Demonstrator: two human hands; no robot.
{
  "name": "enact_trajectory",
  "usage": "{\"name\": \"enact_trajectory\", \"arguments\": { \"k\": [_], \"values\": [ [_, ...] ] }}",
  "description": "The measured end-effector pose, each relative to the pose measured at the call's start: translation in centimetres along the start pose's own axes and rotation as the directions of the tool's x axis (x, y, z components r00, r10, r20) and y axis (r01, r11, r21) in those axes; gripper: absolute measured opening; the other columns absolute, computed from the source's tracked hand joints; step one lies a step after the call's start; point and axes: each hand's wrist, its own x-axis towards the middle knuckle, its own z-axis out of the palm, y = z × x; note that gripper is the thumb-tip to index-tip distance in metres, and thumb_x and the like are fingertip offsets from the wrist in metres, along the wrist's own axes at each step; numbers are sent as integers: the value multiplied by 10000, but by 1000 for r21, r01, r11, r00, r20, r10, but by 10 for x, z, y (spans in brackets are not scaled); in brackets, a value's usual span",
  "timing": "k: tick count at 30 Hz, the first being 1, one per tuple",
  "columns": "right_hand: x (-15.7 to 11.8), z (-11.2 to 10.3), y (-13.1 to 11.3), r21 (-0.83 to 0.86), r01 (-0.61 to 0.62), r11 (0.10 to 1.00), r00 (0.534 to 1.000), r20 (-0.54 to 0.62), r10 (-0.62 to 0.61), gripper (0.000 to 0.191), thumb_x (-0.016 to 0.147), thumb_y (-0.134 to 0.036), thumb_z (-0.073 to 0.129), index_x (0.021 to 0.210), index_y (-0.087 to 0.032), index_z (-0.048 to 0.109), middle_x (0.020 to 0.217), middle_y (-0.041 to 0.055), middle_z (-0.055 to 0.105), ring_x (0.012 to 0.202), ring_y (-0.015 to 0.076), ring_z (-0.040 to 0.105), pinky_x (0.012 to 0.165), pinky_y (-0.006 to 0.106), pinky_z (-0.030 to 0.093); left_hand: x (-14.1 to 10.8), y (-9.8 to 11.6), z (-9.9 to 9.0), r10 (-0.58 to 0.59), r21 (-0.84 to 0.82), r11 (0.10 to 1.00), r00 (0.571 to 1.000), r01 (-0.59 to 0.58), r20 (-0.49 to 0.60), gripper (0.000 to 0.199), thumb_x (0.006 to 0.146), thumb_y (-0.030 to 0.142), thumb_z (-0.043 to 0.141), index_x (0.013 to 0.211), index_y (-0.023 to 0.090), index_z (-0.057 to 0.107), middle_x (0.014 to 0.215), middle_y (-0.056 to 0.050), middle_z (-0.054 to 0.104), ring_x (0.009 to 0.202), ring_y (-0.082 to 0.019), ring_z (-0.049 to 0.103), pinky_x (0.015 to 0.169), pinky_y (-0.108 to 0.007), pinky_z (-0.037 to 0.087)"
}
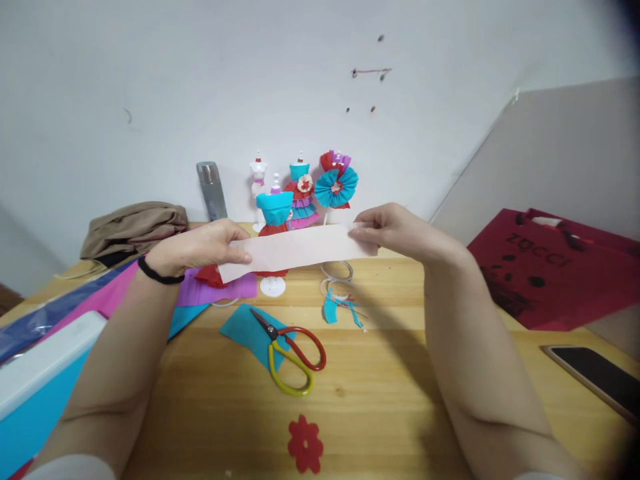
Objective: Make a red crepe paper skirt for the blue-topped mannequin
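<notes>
A pale pink paper strip (300, 249) is stretched nearly level above the table, held at both ends. My left hand (207, 247), with a black band at the wrist, pinches its left end between thumb and fingers. At the other end my right hand (393, 230) grips the strip the same way. Below it, scissors (271, 331) with one red and one yellow handle lie partly open on a blue paper piece (237, 328). Closer to me is a red paper flower (305, 445) with a small hole. Behind the strip stands a small dress form in a blue and red paper dress (275, 208).
More dressed forms (301, 190) and a blue paper rosette (336, 189) stand by the wall, beside a grey bottle (212, 190). Blue scraps (331, 308) lie mid-table. Coloured paper sheets (95, 293) and brown cloth (135, 227) are left; a red bag (555, 267) and phone (595, 377) right.
</notes>
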Motion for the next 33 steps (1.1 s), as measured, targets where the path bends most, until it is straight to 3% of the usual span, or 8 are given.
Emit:
{"name": "enact_trajectory", "arguments": {
  "k": [9, 13, 17, 20, 24, 27, 29, 33],
  "values": [
    [5, -4, 18, -82, 21, 996, 998, 67, -16, 220, 783, -307, 658, 611, -176, 617, 579, 1, 551, 562, 127, 446, 530, 277, 313, -2, 3, -1, -29, -111, 994, 998, 22, -61, 269, 718, 398, 728, 709, 135, 672, 627, -10, 600, 570, -120, 519, 507, -198, 379],
    [7, 0, 20, -56, 138, 989, 987, 86, -133, 136, 778, -328, 710, 788, -195, 736, 768, 45, 715, 701, 191, 625, 603, 296, 450, -5, 8, 3, 14, -116, 993, 998, -21, -59, 242, 736, 386, 718, 733, 145, 691, 629, -17, 625, 565, -137, 550, 501, -205, 390],
    [6, 15, 2, 67, 228, 971, 960, 151, -235, 406, 789, -402, 751, 1152, -224, 717, 1127, 103, 747, 1021, 259, 693, 803, 354, 548, -7, 19, 12, 107, -52, 993, 994, -108, -24, 255, 782, 387, 669, 709, 142, 664, 630, -6, 597, 558, -119, 521, 490, -194, 359],
    [6, 35, -14, 218, 318, 923, 903, 228, -365, 543, 802, -449, 739, 1278, -204, 649, 1226, 123, 707, 1104, 258, 670, 841, 352, 548, -8, 28, 19, 149, 31, 988, 989, -148, -16, 294, 803, 408, 639, 687, 138, 643, 614, 0, 568, 556, -111, 498, 488, -190, 343],
    [9, 59, -25, 371, 377, 848, 851, 222, -476, 399, 756, -376, 781, 1105, -204, 693, 1098, 60, 718, 1000, 210, 663, 840, 319, 527, -12, 39, 27, 174, 79, 982, 983, -169, -64, 309, 808, 423, 628, 742, 128, 690, 637, -1, 582, 577, -109, 496, 496, -184, 358],
    [10, 66, -25, 466, 229, 855, 895, 244, -373, 226, 763, -370, 744, 871, -183, 676, 809, 7, 686, 728, 153, 632, 642, 263, 493, -18, 45, 28, 194, -9, 981, 977, -195, -89, 285, 804, 404, 643, 748, 131, 703, 641, 3, 590, 575, -103, 495, 489, -178, 367],
    [9, 63, -23, 520, 133, 844, 922, 246, -297, 241, 743, -387, 747, 789, -178, 636, 684, -19, 630, 595, 122, 573, 525, 234, 431, -21, 45, 25, 172, -80, 980, 978, -182, -122, 267, 809, 392, 659, 740, 137, 695, 609, 15, 581, 540, -92, 480, 467, -176, 356],
    [8, 49, -19, 565, 96, 820, 951, 190, -242, 275, 680, -363, 801, 750, -173, 615, 665, -21, 616, 571, 111, 549, 496, 224, 420, -20, 36, 15, 88, -170, 977, 968, -130, -235, 236, 792, 346, 708, 683, 144, 651, 604, 6, 637, 543, -103, 544, 487, -178, 401]
  ]
}}
